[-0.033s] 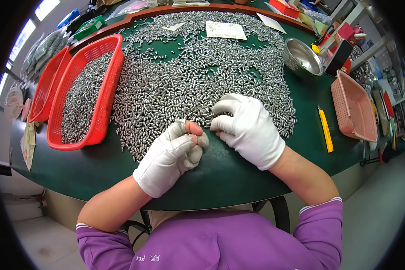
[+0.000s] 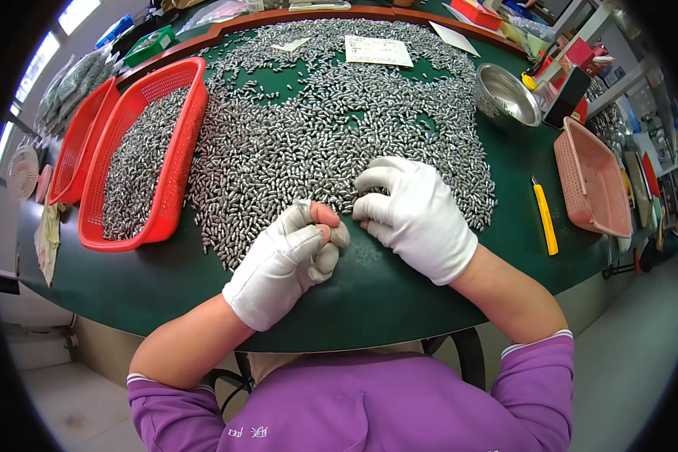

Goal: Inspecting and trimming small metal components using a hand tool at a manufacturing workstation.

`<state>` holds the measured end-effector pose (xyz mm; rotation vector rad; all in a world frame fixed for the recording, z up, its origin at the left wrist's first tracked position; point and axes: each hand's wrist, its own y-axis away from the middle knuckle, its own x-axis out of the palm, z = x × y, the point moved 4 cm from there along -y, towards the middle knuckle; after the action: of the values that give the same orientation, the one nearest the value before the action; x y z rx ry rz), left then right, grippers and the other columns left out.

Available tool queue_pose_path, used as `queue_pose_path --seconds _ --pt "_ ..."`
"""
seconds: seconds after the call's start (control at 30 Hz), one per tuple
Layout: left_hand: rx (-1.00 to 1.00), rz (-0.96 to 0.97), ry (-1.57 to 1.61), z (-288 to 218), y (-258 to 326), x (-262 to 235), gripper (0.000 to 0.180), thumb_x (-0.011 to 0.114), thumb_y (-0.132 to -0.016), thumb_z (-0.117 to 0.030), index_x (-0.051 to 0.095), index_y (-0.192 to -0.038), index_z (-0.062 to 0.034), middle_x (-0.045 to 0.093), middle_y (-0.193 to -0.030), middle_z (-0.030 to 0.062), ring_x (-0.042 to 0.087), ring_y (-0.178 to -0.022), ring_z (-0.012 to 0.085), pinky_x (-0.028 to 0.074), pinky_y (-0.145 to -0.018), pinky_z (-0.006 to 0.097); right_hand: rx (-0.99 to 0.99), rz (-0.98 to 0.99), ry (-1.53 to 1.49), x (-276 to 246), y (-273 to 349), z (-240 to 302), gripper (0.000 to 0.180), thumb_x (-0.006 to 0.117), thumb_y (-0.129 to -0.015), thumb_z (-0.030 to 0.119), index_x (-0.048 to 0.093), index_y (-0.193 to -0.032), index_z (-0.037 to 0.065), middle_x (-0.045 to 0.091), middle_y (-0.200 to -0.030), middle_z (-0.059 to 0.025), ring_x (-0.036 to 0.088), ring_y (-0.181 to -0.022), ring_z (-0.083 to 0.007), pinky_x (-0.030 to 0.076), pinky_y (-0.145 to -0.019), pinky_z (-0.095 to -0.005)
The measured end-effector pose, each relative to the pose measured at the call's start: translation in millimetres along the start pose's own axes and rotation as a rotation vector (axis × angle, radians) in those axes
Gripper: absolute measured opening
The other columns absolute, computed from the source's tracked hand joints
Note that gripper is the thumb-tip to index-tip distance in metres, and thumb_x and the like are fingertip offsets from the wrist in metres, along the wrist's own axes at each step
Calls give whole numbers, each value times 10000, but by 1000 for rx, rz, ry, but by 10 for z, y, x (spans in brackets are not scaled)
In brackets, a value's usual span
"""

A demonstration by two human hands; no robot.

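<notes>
Small silvery metal pieces [image 2: 301, 151], bullet-shaped, lie in a broad layer over the green table. At the near edge of this layer is my left hand [image 2: 290, 260], in a white glove with bare thumb and forefinger tips. Its fingers are curled closed, and anything inside them is hidden. Just right of it, my right hand [image 2: 414, 215], also white-gloved, bends its fingers down at the edge of the pieces. The thumb tip shows beneath the curled fingers; whatever they pinch cannot be made out. A gap separates the two hands.
A red basket [image 2: 196, 143] full of the same pieces stands left, beside another red basket [image 2: 83, 147]. To the right are a metal bowl [image 2: 508, 94], a yellow cutter [image 2: 546, 218] and a pink basket [image 2: 595, 184]. A paper slip [image 2: 378, 51] lies on the far pieces.
</notes>
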<state>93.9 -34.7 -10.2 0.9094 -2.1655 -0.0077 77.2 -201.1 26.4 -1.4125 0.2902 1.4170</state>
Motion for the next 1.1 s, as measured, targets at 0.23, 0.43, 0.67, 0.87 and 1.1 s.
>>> queue_pose_path --seconds 0.23,0.43,0.67,0.87,1.1 --pt "-45 -9 -10 24 -2 -26 200 626 -914 -222 519 -1042 -111 555 -922 33 379 -626 64 331 -578 196 -8 4 -1 34 8 7 189 732 -625 85 593 -748 52 617 -936 -102 610 -895 -294 502 -729 -399" --pt "-149 -19 -117 33 23 58 223 614 -932 -259 521 -1062 -104 572 -879 -4 476 -664 39 398 -602 175 -45 -143 -219 -90 -22 71 241 753 -674 136 563 -801 61 609 -923 -110 613 -885 -330 501 -731 -413" --pt "-161 9 -189 32 23 61 193 598 -941 -246 518 -1040 -101 574 -883 2 468 -647 37 381 -578 172 -83 -140 -421 -82 -31 93 204 753 -623 104 634 -776 42 638 -869 -90 621 -816 -300 511 -687 -388" --pt "-161 3 -90 18 23 55 166 557 -958 -250 524 -1019 -99 588 -885 19 484 -650 48 391 -582 182 -38 -116 -421 -99 -6 59 198 754 -711 89 648 -875 57 626 -922 -99 626 -842 -305 511 -720 -388" --pt "-141 80 -71 19 19 55 187 534 -968 -278 544 -989 -92 596 -858 20 494 -650 60 397 -585 190 56 -159 -343 -126 12 22 194 738 -705 24 661 -879 60 641 -957 -90 627 -854 -271 507 -746 -365"
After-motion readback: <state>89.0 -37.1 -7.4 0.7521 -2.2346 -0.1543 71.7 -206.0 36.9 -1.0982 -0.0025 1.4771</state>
